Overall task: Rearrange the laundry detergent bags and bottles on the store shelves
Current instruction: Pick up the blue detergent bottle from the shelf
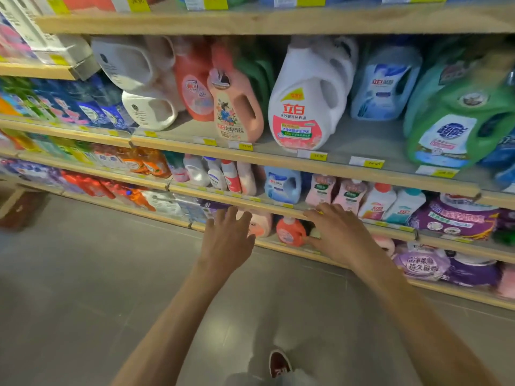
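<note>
Wooden shelves (278,162) rise above and beyond both hands, with a big white jug (306,107) and a pink jug (237,107) high above them and purple bags (457,221) just right of the right hand (338,232). A small orange bottle (291,231) stands on a low shelf between the hands, just beside the right thumb, and a pink bottle (260,222) lies just past the left hand (227,238). Both hands are empty with fingers straight and spread, the right fingertips over a shelf edge.

Two bare forearms (178,316), pale grey trousers (263,344) below, and one dark red shoe (279,363) with a white mark on top
</note>
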Demonstrator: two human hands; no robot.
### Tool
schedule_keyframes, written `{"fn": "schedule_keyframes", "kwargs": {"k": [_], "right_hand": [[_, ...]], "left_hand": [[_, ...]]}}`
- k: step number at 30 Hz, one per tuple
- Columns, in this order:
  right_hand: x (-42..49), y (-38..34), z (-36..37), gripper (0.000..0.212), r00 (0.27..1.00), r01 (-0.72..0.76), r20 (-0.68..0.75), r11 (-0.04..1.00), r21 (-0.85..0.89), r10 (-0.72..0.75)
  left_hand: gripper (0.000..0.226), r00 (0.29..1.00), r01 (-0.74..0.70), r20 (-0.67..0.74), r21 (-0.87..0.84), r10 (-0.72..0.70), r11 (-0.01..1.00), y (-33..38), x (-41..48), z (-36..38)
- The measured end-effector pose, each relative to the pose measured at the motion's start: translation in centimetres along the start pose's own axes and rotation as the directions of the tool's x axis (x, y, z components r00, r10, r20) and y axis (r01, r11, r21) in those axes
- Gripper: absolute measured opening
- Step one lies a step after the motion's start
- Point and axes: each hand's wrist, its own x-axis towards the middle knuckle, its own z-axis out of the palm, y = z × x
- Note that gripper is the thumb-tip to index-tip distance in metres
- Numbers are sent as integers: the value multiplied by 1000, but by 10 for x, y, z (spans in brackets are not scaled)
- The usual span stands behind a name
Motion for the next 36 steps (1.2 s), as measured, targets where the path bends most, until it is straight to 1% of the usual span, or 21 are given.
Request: {"fn": "schedule_keyframes", "kwargs": {"k": [3, 6, 10, 14, 17, 20, 24, 26, 29, 36], "right_hand": [[26, -6, -1, 60, 999, -40, 12, 999, 9, 40], [51, -12, 1, 66, 997, -73, 30, 995, 63, 71], [81, -23, 10, 68, 989, -137, 74, 986, 91, 131], [114, -40, 27, 67, 976, -213, 70, 972, 104, 206], [141, -50, 53, 64, 960, -274, 102, 954, 124, 262], [166, -50, 88, 58, 938, -340, 107, 934, 104, 330], [198, -48, 131, 60, 879, -440, 223, 897, 40, 422], [215, -44, 152, 62, 861, -464, 248, 886, 21, 445], [238, -33, 182, 67, 869, -465, 206, 885, 30, 450], [286, -1, 252, 66, 897, -441, 47, 895, 63, 439]], "left_hand": [[50, 999, -15, 29, -14, 16, 1000, -19, 22, 8], [48, 999, -25, 30, -36, 26, 999, -38, 47, 16], [49, 995, -86, 44, -47, 88, 995, -58, 83, 28], [51, 988, -142, 49, -78, 146, 987, -82, 122, 45], [50, 977, -199, 57, -82, 204, 977, -100, 151, 68], [49, 964, -253, 63, -65, 257, 965, -116, 178, 99], [47, 951, -295, 77, -65, 299, 953, -129, 214, 143], [46, 948, -310, 61, -65, 314, 949, -130, 231, 164], [45, 936, -351, 4, -52, 352, 935, -129, 256, 198], [45, 911, -401, -97, 23, 401, 916, -110, 316, 279]]}}
